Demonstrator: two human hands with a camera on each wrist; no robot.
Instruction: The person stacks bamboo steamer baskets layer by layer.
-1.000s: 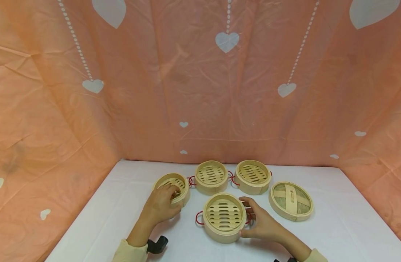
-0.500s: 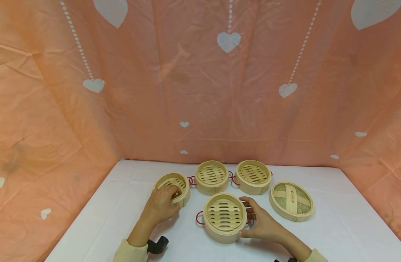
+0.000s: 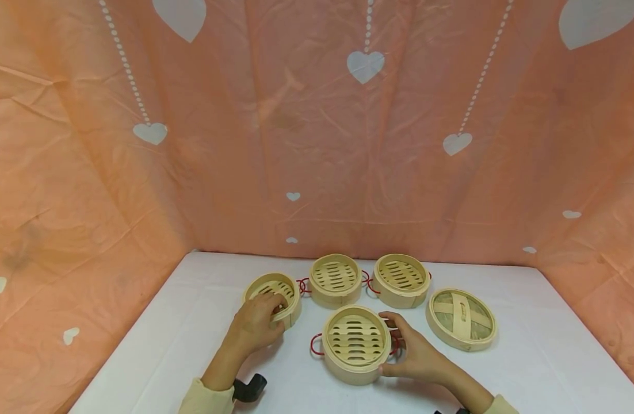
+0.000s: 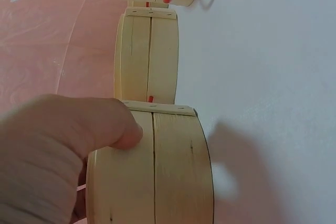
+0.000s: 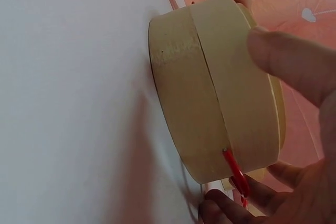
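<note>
My left hand (image 3: pixel 257 322) grips the near rim of the leftmost bamboo steamer basket (image 3: pixel 293 315). Its thumb presses the outer wall of that basket (image 4: pixel 157 171) in the left wrist view, while the fingers reach inside over the slats. At the front middle stands another bamboo steamer basket (image 3: pixel 354 345) with red side handles. My right hand (image 3: pixel 417 353) holds its right side, thumb at the near wall and fingers round the far side by the red handle (image 5: pixel 236 174). Both baskets rest on the white table.
Two more steamer baskets, one at back centre (image 3: pixel 335 280) and one at back right (image 3: pixel 401 280), stand behind. A round woven bamboo lid (image 3: pixel 460 319) lies at the right on the white table (image 3: pixel 193 310). A pink curtain (image 3: pixel 317 144) with hearts closes off the back and sides.
</note>
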